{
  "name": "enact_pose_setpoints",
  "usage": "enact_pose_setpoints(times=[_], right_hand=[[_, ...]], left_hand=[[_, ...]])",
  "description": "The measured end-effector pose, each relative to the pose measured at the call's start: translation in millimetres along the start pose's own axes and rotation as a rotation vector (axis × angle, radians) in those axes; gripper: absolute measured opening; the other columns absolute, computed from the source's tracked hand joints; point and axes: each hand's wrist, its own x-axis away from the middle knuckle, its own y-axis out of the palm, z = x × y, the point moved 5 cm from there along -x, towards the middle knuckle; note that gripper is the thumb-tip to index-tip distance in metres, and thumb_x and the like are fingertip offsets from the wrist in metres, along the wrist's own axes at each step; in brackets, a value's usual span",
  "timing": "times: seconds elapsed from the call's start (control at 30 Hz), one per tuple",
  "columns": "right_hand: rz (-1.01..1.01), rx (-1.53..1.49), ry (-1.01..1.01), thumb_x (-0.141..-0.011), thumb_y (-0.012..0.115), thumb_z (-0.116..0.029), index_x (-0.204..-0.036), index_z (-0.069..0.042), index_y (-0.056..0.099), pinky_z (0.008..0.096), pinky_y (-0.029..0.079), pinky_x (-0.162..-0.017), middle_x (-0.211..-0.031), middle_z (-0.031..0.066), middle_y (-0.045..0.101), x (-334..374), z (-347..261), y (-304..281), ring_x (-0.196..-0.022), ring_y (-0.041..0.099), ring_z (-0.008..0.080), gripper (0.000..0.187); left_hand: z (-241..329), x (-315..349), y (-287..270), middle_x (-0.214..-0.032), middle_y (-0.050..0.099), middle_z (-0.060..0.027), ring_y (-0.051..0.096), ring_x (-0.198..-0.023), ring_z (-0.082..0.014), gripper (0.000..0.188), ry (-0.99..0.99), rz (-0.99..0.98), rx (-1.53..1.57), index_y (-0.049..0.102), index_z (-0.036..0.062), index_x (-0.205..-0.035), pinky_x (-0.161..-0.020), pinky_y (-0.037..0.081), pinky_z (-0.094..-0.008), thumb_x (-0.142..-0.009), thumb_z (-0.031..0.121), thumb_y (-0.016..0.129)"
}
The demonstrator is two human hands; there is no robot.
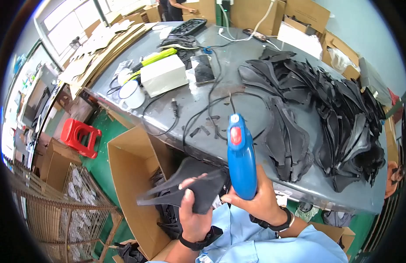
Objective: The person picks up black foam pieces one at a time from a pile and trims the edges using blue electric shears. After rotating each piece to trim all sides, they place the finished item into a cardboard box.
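My left hand (195, 219) grips a thin black moulded piece (207, 186) with pointed ends and a slot, thumb on top. It is held above an open cardboard box, close to the table's front edge. In my right hand (266, 199) is a blue handheld power tool (242, 164) with a red button and a thin metal tip pointing away from me. Its body stands just right of the black piece. My right fingers wrap its lower end and are partly hidden. A long black piece (286, 136) lies on the table right of the tool.
More black pieces (338, 105) lie heaped at the table's right. Black cables (196, 116) loop across the grey table (163, 111). A white box (163, 76), a mug (133, 95) and a phone (203, 69) stand farther back. The cardboard box (133, 175) holds black pieces; a red stool (80, 136) is at left.
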Motion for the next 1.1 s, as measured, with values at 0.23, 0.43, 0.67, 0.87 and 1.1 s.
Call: enact_pose_setpoints(times=[0.23,0.43,0.67,0.87,1.1], right_hand=[[-0.191,0.423,-0.168,-0.069,0.078,-0.034,-0.101,0.006,0.051,0.0351,0.052,-0.055,-0.072,0.017,0.064,37,11,8,-0.06,0.066,0.0298,0.058],[-0.317,0.44,-0.209,-0.068,0.08,-0.035,-0.101,0.01,0.048,0.0318,0.053,-0.057,-0.072,0.018,0.063,45,6,20,-0.061,0.066,0.0249,0.063],[-0.31,0.397,-0.218,-0.068,0.08,-0.034,-0.102,0.01,0.049,0.0318,0.053,-0.056,-0.074,0.0186,0.063,45,4,19,-0.061,0.066,0.0254,0.064],[-0.292,0.43,-0.298,-0.071,0.077,-0.029,-0.103,0.005,0.05,0.0349,0.052,-0.054,-0.069,0.016,0.063,44,2,17,-0.058,0.065,0.0279,0.054],[-0.293,0.647,-0.359,-0.065,0.079,-0.022,-0.103,0.005,0.052,0.0325,0.05,-0.056,-0.069,0.0128,0.063,49,15,15,-0.056,0.062,0.0257,0.053]], left_hand=[[35,-9,-3,-0.119,0.048,-0.0117,0.052,-0.112,-0.0255,0.038,0.402,0.025,-0.024,0.038,0.0122,-0.121,-0.093,0.047,-0.0406,-0.09,0.029,0.052],[42,-4,-3,-0.113,0.05,-0.0117,0.049,-0.111,-0.0265,0.037,0.496,0.13,-0.014,0.043,0.0117,-0.112,-0.098,0.039,-0.0424,-0.085,0.03,0.059],[44,-5,-14,-0.116,0.053,-0.0195,0.052,-0.11,-0.0293,0.038,0.546,0.023,-0.076,0.044,0.0081,-0.111,-0.098,0.04,-0.043,-0.083,0.029,0.06],[74,-1,-6,-0.108,0.059,-0.0242,0.058,-0.1,-0.0304,0.039,0.394,0.022,-0.312,0.048,0.0003,-0.108,-0.092,0.045,-0.041,-0.079,0.024,0.06],[107,-1,9,-0.097,0.061,-0.0168,0.061,-0.089,-0.0215,0.039,0.221,0.122,-0.44,0.053,-0.0051,-0.105,-0.081,0.049,-0.0298,-0.074,0.018,0.057]])
